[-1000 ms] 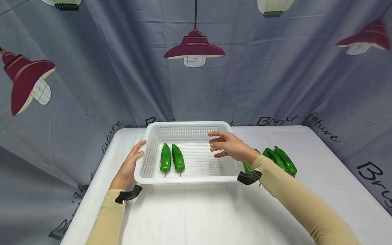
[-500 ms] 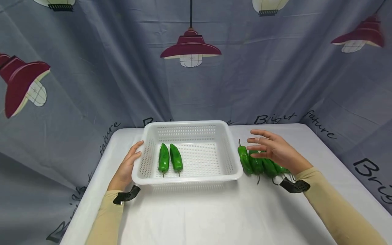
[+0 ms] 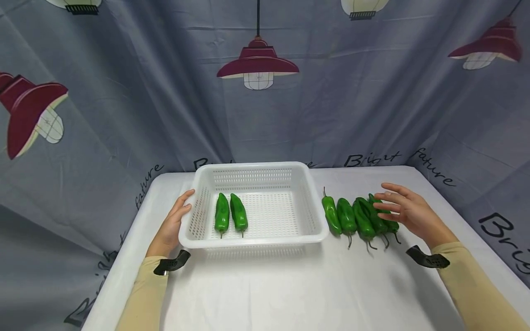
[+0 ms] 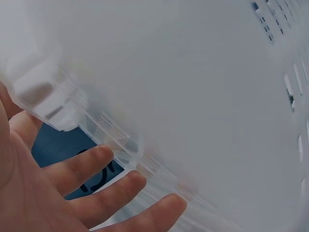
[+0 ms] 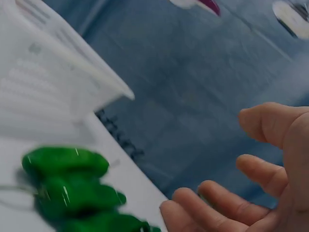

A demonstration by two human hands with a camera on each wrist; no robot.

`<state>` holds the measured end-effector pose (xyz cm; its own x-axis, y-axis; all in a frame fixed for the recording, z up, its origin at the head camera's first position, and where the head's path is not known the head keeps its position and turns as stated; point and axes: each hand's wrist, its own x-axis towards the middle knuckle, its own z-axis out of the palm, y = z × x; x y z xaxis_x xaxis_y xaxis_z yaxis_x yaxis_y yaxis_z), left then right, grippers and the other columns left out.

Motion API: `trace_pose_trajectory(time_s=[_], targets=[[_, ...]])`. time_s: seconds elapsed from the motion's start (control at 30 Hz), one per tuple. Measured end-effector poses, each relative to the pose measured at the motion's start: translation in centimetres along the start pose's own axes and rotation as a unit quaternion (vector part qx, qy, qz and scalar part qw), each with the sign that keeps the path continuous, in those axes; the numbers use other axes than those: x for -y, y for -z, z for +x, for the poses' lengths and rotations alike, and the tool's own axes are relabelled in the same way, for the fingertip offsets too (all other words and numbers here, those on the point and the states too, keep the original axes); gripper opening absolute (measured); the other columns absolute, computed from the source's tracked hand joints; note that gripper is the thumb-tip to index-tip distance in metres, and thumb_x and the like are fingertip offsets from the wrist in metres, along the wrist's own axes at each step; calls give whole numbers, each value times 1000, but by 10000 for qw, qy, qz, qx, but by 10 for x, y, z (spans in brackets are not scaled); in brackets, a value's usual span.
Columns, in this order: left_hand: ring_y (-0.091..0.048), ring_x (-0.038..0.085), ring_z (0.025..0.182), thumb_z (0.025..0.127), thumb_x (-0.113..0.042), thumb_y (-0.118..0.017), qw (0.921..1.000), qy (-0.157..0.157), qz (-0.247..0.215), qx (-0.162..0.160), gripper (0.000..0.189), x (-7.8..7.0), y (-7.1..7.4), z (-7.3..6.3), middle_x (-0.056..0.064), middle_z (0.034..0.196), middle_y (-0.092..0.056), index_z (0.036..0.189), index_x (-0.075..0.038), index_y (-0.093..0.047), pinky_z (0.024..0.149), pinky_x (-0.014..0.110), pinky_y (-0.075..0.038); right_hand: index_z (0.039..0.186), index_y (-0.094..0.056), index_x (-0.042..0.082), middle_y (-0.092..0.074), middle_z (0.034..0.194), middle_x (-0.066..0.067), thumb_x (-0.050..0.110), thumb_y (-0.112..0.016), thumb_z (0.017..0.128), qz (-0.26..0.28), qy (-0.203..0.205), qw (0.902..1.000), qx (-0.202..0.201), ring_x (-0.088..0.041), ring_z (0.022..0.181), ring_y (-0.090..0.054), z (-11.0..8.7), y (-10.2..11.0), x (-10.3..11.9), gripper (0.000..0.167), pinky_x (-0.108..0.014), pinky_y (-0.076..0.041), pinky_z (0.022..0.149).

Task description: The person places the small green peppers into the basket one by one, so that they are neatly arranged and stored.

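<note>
A white perforated plastic basket (image 3: pixel 253 242) stands mid-table with two green peppers (image 3: pixel 239 213) lying side by side in its left half. My left hand (image 3: pixel 170 226) rests against its left side. In the left wrist view its fingers (image 4: pixel 130 191) are spread and nearly straight along the basket's outer wall. Right of the basket lie several green peppers (image 3: pixel 347 216) in a row, stems mostly toward me. My right hand (image 3: pixel 416 216) hovers over the right end of that row, holding nothing, and partly hides the last peppers. In the right wrist view its fingers (image 5: pixel 212 208) are loosely spread.
A white cloth covers the table (image 3: pixel 265 289), whose back edge runs just behind the basket. Behind and beside it hangs a grey-blue curtain (image 3: pixel 178 110) printed with lamps and lettering. Each wrist wears a black strap device (image 3: pixel 428 258).
My right hand has moved from above the basket to the right, past most of the pepper row, uncovering it. The left hand stays at the basket. The two peppers inside have not moved.
</note>
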<state>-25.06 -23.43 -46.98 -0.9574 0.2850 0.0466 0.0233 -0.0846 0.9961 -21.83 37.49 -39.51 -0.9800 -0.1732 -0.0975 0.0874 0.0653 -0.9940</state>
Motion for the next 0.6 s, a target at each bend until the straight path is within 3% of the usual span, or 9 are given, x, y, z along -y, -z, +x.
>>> trace_pose_trajectory(time_s=[0.3,0.47,0.6], targets=[[-32,10,139,112,-35,-31,10000,58,-11,-21,49,0,0,1,11,171,-7,159,-28,-19,100,16,-44,137,-43,26,-70,107,20,21,-57,105,262,137,9968,-745,-3,94,-73,-2,29,-22,35,-25,-60,77],[-33,11,139,112,-34,-31,9999,72,-76,-1,48,0,0,1,11,171,-7,158,-29,-20,100,17,-45,147,-34,23,-68,106,22,23,-58,104,412,-83,9955,-853,-2,94,-72,-1,39,-30,49,-24,-59,78],[-27,20,148,112,-34,-30,9999,93,-30,-37,48,0,0,1,10,172,-6,158,-28,-19,100,17,-44,155,-25,20,-66,104,23,27,-60,104,440,-338,9937,-976,0,92,-71,3,46,-37,62,-24,-59,78]])
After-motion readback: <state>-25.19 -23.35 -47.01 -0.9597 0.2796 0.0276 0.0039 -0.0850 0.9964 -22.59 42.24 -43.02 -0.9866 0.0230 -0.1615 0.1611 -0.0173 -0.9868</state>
